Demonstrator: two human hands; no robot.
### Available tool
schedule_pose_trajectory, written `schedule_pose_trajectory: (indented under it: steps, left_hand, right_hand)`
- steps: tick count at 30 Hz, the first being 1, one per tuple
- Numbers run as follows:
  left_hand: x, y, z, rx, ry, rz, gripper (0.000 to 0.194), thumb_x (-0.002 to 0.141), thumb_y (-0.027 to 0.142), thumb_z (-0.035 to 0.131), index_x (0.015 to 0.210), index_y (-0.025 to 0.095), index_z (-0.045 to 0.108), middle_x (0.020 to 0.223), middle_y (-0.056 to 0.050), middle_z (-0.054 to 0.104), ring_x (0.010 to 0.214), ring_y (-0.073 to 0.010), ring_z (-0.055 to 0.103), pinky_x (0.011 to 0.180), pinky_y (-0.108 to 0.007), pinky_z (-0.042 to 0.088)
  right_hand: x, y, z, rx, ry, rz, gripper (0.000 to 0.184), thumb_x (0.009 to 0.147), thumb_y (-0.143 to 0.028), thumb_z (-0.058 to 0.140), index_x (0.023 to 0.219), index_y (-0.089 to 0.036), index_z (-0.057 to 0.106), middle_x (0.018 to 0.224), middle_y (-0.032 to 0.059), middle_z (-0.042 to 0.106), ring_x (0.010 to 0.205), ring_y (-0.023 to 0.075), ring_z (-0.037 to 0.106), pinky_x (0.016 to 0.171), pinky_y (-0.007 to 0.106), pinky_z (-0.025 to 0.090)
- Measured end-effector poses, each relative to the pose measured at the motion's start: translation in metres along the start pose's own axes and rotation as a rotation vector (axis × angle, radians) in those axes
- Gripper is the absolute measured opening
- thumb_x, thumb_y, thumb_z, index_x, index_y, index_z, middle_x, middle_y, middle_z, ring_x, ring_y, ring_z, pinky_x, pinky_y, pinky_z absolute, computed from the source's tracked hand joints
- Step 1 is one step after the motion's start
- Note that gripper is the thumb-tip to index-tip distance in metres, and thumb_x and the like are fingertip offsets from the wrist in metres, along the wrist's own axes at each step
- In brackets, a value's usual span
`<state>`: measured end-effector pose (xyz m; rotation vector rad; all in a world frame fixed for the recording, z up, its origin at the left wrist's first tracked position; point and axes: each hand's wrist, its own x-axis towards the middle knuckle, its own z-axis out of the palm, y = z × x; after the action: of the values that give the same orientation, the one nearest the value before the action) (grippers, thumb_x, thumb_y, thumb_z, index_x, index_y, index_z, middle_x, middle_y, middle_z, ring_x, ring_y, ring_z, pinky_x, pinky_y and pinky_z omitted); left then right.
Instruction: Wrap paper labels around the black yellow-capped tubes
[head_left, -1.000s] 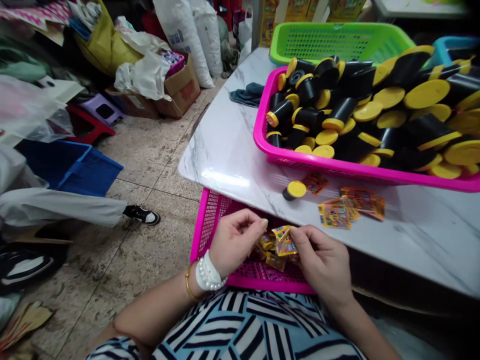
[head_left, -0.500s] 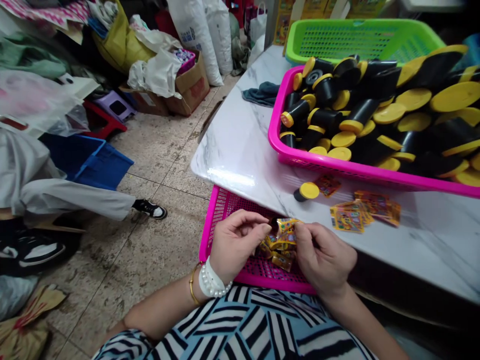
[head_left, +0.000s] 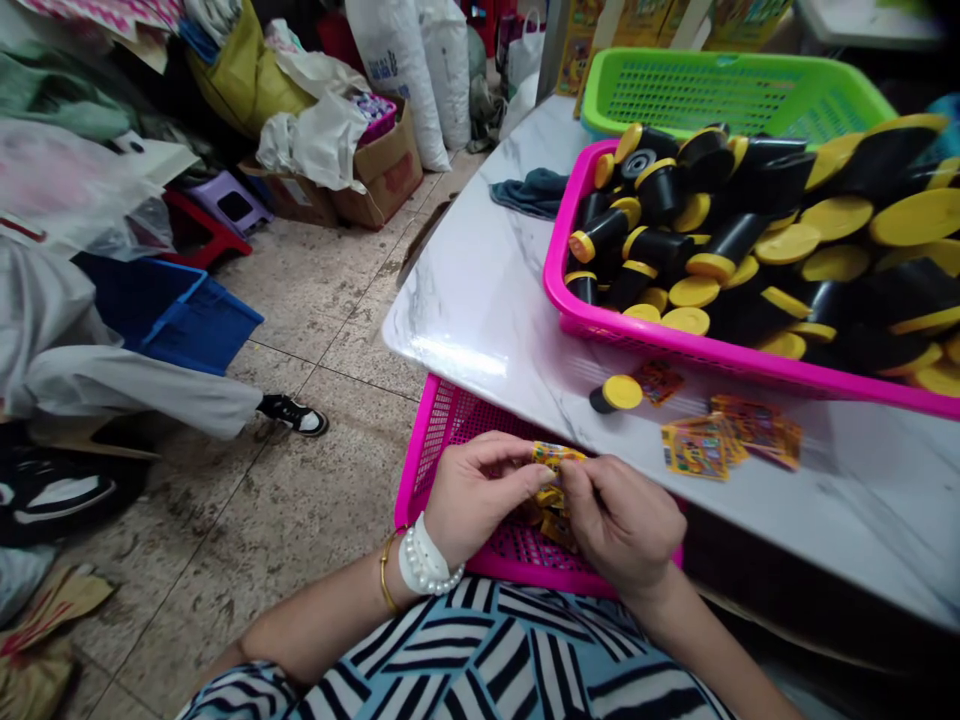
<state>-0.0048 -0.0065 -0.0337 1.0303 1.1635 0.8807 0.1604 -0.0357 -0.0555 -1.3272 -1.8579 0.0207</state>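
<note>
Above a pink basket (head_left: 414,480) at my lap, both hands pinch a small yellow printed label (head_left: 556,455). My left hand (head_left: 476,500), with a pearl bracelet at the wrist, is closed on its left end. At its right end, my right hand (head_left: 628,522) is closed with thumb and bent forefinger. The fingers hide whatever lies behind the label. Below them, small yellow printed pieces (head_left: 556,528) lie in the basket. On the table a black canister with a yellow lid (head_left: 621,393) lies tilted, beside loose printed labels (head_left: 697,448).
A larger pink basket (head_left: 559,270) full of black canisters with yellow lids stands on the marble-patterned table (head_left: 465,300). Behind it is a green basket (head_left: 600,95), with a dark cloth (head_left: 529,192) nearby. At left, a seated person's leg (head_left: 142,385) reaches out near a blue crate (head_left: 202,325).
My right hand has moved left, closer to my left hand. The dark round end seen by my left fingertips is now hidden, and the label shows between both hands. The view has shifted slightly.
</note>
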Motion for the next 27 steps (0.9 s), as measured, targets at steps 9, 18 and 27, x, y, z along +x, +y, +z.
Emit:
schedule_pose_trajectory:
  steps: [9, 18, 27]
  left_hand:
    - [0.008, -0.006, -0.002, -0.246, -0.130, -0.365, 0.029, 0.078, 0.039, 0.078, 0.086, 0.013, 0.068, 0.050, 0.003, 0.061, 0.030, -0.0031, 0.043, 0.034, -0.014, 0.023]
    - [0.026, 0.000, -0.003, -0.610, -0.213, -0.541, 0.026, 0.067, 0.023, 0.085, 0.084, 0.007, 0.073, 0.070, -0.001, 0.065, 0.041, 0.0022, 0.038, 0.035, -0.012, 0.014]
    - [0.031, 0.000, 0.010, -0.703, -0.275, -0.614, 0.025, 0.071, 0.022, 0.083, 0.086, 0.009, 0.068, 0.062, 0.006, 0.049, 0.042, 0.0017, 0.032, 0.036, -0.011, 0.014]
  right_hand:
    - [0.024, 0.020, -0.025, -0.235, 0.063, 0.033, 0.034, 0.091, -0.030, 0.069, 0.124, -0.024, 0.066, 0.110, 0.0117, 0.072, 0.094, 0.0254, 0.069, 0.085, 0.037, 0.055]
    - [0.022, 0.034, -0.027, 0.283, 0.127, 0.552, 0.033, 0.087, -0.031, 0.074, 0.119, -0.024, 0.069, 0.100, 0.0052, 0.075, 0.075, 0.0167, 0.072, 0.066, 0.028, 0.060]
    - [0.015, 0.015, -0.038, 0.781, 0.014, 0.697, 0.025, 0.086, -0.030, 0.077, 0.109, -0.023, 0.070, 0.107, 0.0072, 0.079, 0.092, 0.0209, 0.077, 0.080, 0.031, 0.066]
